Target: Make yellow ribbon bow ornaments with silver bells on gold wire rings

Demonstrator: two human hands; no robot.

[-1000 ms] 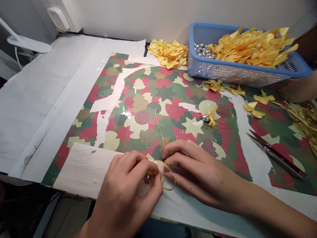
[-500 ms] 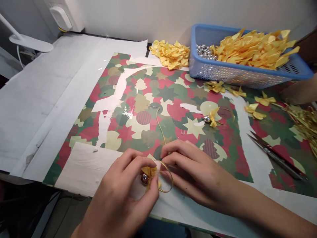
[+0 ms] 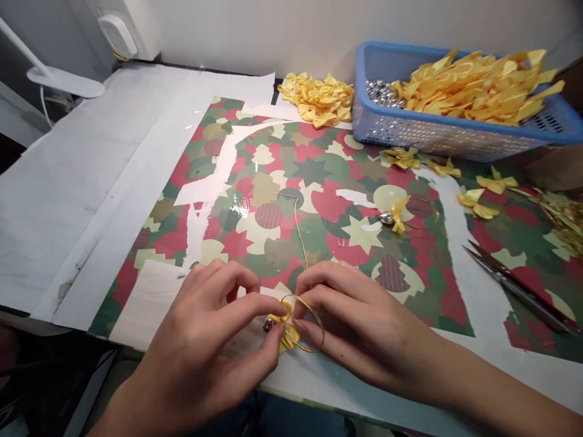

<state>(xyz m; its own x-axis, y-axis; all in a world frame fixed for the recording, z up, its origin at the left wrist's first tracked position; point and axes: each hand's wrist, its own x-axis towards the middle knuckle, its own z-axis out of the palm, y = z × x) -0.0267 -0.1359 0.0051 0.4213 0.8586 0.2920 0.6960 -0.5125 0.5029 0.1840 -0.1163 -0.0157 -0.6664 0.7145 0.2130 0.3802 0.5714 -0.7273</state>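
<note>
My left hand (image 3: 214, 340) pinches a small yellow ribbon bow (image 3: 285, 328) with a silver bell (image 3: 268, 325) at the near table edge. My right hand (image 3: 359, 318) pinches the gold cord (image 3: 300, 240), which forms a loop (image 3: 314, 321) round the bow and trails away across the patterned paper. Both hands meet at the bow, fingers closed. A finished bow with bell and gold loop (image 3: 396, 215) lies further back on the paper.
A blue basket (image 3: 455, 136) at the back right holds yellow bows and silver bells. A heap of yellow bows (image 3: 319, 100) lies beside it. Loose bows (image 3: 483, 194), gold cords (image 3: 565, 218) and scissors (image 3: 514, 288) lie at the right. A white lamp base (image 3: 66, 82) stands back left.
The view shifted slightly. My left hand's fingers moved up and regripped the bow, and the cord loop sits a little wider round it.
</note>
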